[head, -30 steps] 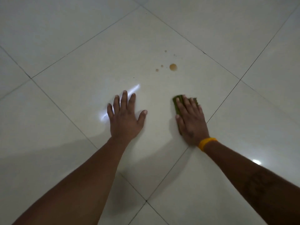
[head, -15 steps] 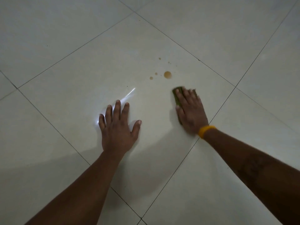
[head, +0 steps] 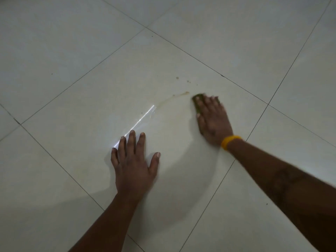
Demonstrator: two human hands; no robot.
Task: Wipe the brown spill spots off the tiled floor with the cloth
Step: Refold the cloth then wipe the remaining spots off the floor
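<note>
Pressing flat on a green cloth (head: 197,102), right hand (head: 212,120) at centre right of frame, fingers laid close together over it, only the cloth's upper-left edge showing past the fingertips. Lying spread and empty on the same tile lower down at centre, left hand (head: 133,164), palm down as a prop. Trailing from just left of the cloth toward the lower left, a thin brown smear (head: 174,96), its darker end close beside the cloth edge, its long axis curving down toward a bright glare streak (head: 143,118). Sitting above the cloth and slightly left, 2 or 3 small brown spots (head: 177,77), apart from both hands. Judging by this layout, much nearer to all marks: the right hand. Likely needed next: a sweep left along the smear, then a push toward the frame top to reach the spots.
</note>
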